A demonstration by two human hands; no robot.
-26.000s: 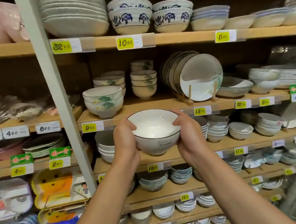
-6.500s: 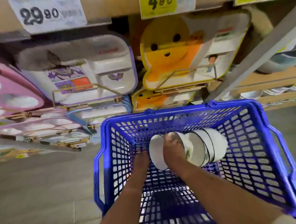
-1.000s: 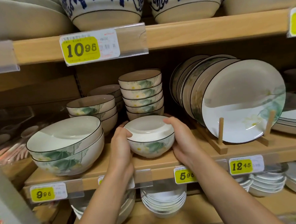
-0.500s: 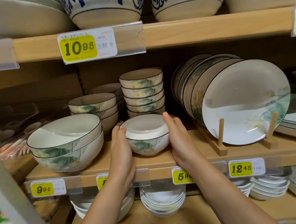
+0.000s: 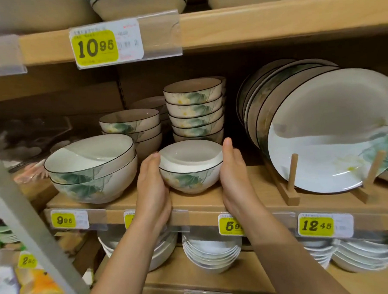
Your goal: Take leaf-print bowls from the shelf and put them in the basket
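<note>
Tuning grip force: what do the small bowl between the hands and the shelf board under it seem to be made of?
The small bowl looks like glazed ceramic, perhaps porcelain: glossy white inside with highlights, thin dark rim line, printed green leaf. The shelf board looks like light wood or wood-look laminate, matte: faint grain, no glare.

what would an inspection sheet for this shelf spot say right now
surface: wooden shelf, crowded with crockery
job's things: bowl with leaf print at the shelf's front, between both hands; bowl stack behind it; basket not in view
clutter: big bowls to the left; plates leaning in a rack to the right
grips: left hand and right hand flat against the bowl's sides, fingers straight
cables: nothing seen
surroundings: yellow price tags; white dishes on the shelf below
</note>
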